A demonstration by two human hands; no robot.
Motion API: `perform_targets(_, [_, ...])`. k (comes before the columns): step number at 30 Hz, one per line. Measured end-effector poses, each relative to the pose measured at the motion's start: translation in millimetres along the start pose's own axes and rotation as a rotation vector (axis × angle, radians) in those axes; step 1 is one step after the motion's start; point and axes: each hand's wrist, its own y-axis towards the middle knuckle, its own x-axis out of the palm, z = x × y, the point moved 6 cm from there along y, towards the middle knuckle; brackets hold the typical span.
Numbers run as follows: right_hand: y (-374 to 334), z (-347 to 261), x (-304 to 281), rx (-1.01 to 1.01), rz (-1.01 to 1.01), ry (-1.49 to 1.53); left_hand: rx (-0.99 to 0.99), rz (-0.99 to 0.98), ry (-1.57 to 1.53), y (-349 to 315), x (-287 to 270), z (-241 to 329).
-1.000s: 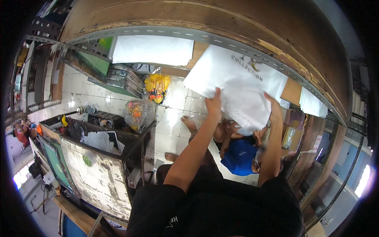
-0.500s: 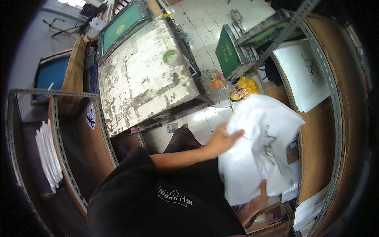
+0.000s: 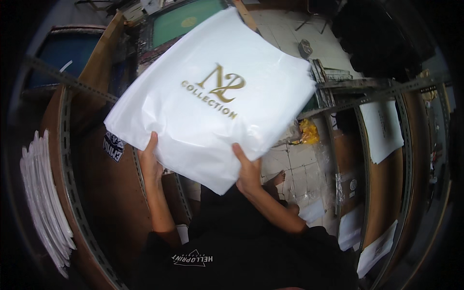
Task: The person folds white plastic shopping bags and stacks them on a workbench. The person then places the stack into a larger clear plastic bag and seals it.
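A floppy stack of white plastic bags [image 3: 203,125] with gold printing on its top face is held up before me at a tilt, its far end over the worktable. My left hand [image 3: 152,159] grips the near left edge, thumb lying on top. At the near right edge my right hand [image 3: 248,171] holds the stack the same way, thumb above. The fingers beneath the sheets are mostly hidden. Several layered edges show at the stack's right corner.
Metal-framed shelves with wooden panels [image 3: 123,183] stand at my left, holding a pile of white bags [image 3: 46,203]. More white bags [image 3: 382,130] lie on the right rack. Beyond the stack are a green printing screen [image 3: 186,21] and a yellow bundle [image 3: 308,131].
Both hands have swung left and up with white bags, from beside the right rack to in front of me. Gold print now faces up, where dark print showed before.
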Motion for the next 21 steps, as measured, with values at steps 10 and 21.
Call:
perform_targets(10, [34, 256, 10, 0.592, 0.212, -0.328, -0.386, 0.103, 0.293, 162, -234, -170])
perform_targets(21, [74, 137, -126, 0.471, -0.299, -0.795, -0.015, 0.151, 1.148, 158, -202, -137])
